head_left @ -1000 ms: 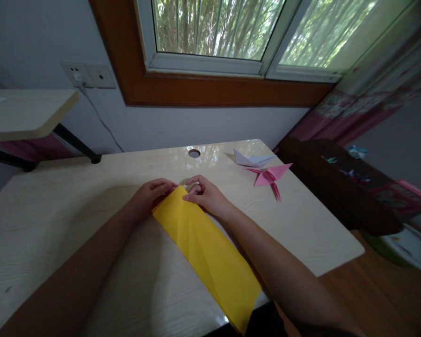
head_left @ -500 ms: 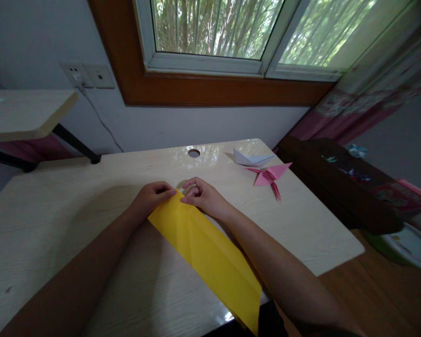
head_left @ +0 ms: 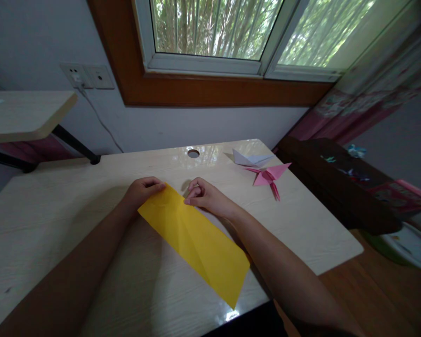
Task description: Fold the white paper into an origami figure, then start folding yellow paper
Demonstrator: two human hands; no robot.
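Observation:
A long yellow sheet of paper slants over the desk from upper left to lower right, with faint creases across it. My left hand pinches its far left corner between thumb and fingers. Along the upper edge, the thumb and curled fingers of my right hand close on the paper. To the right lie a pink folded paper crane and a white folded paper piece, both apart from my hands.
The pale wooden desk has a round cable hole near its back edge. A raised shelf stands on black legs at left. Beyond the right edge are a dark wooden cabinet and a white basin.
My left hand has moved left with the paper's corner, and the sheet has shifted up and left. Its lower right end has drawn away from my body. My right hand has barely moved.

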